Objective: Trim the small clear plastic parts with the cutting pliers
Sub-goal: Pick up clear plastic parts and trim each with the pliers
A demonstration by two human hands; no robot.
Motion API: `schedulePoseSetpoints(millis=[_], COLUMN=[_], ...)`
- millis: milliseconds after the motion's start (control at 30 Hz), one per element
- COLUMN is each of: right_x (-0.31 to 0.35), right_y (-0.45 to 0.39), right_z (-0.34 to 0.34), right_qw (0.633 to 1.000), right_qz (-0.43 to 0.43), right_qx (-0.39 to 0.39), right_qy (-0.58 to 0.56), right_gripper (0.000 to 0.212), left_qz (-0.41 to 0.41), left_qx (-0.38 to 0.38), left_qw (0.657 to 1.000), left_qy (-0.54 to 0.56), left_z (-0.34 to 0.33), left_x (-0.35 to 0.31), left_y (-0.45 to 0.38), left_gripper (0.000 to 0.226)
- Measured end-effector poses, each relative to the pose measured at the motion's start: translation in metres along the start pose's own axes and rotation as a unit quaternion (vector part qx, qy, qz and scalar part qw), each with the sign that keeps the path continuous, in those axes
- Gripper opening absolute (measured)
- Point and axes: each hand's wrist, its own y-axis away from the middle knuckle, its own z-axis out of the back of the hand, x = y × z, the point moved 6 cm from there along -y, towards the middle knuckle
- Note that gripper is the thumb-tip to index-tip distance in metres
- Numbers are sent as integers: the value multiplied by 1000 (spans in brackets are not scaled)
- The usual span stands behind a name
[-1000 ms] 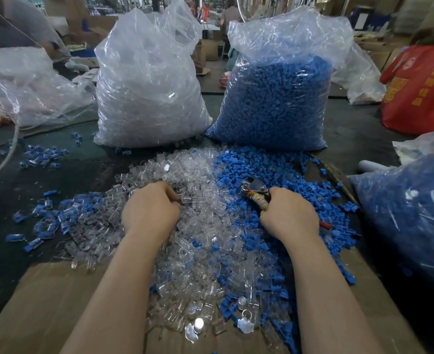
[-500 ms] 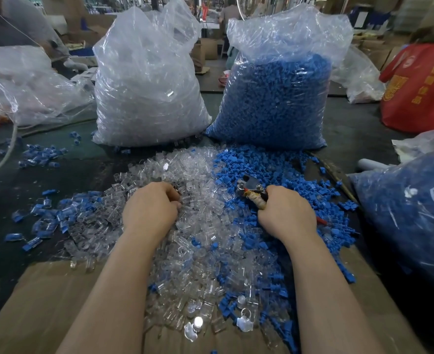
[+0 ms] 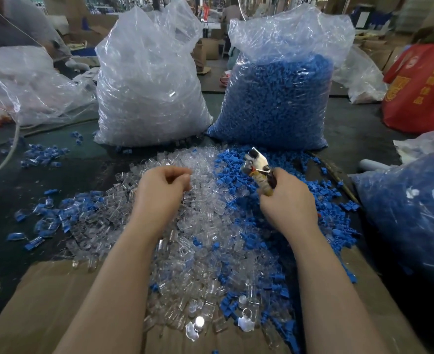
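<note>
A heap of small clear plastic parts (image 3: 198, 241) covers the middle of the table, mixed with blue parts (image 3: 239, 175) on its right side. My left hand (image 3: 159, 192) hovers just above the clear heap, fingers curled and thumb against the fingertips, pinching what looks like one clear part; motion blur hides it. My right hand (image 3: 287, 203) grips the wrapped handles of the cutting pliers (image 3: 258, 160). Their metal jaws point up and away, raised over the blue parts, a short gap right of my left hand.
Behind the heap stand a tall bag of clear parts (image 3: 149, 93) and a bag of blue parts (image 3: 274, 103). Another blue-filled bag (image 3: 410, 215) lies at the right, a red bag (image 3: 420, 88) beyond it. Cardboard (image 3: 45, 302) lies at the near edge. Loose blue pieces (image 3: 42, 154) dot the left.
My left hand has lifted out of the clear heap with its fingers closed. My right hand has raised the pliers off the blue parts and tipped the jaws upward.
</note>
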Motion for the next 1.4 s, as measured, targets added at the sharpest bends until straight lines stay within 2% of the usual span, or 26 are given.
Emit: schedulePoseSetpoints(millis=[133, 267, 500, 867, 1133, 1400], right_x=[9, 17, 32, 42, 43, 47], right_y=[1, 3, 10, 13, 13, 15], right_z=[5, 8, 11, 12, 10, 8], right_qw=[983, 954, 918, 898, 899, 906], right_qz=[13, 27, 55, 78, 83, 94], right_qx=[-15, -14, 7, 14, 20, 35], right_qy=[-181, -297, -394, -433, -429, -410], right_gripper=[7, 9, 18, 16, 15, 16], left_qz=[30, 24, -38, -33, -86, -123], left_qx=[63, 103, 51, 69, 37, 15], left_qw=[985, 965, 980, 983, 987, 989], left_qy=[159, 242, 186, 166, 129, 79], left_z=[-17, -30, -32, -33, -31, -31], left_x=[-10, -18, -25, -26, -33, -37], left_y=[5, 12, 16, 16, 20, 22], left_gripper=[12, 16, 27, 29, 44, 36])
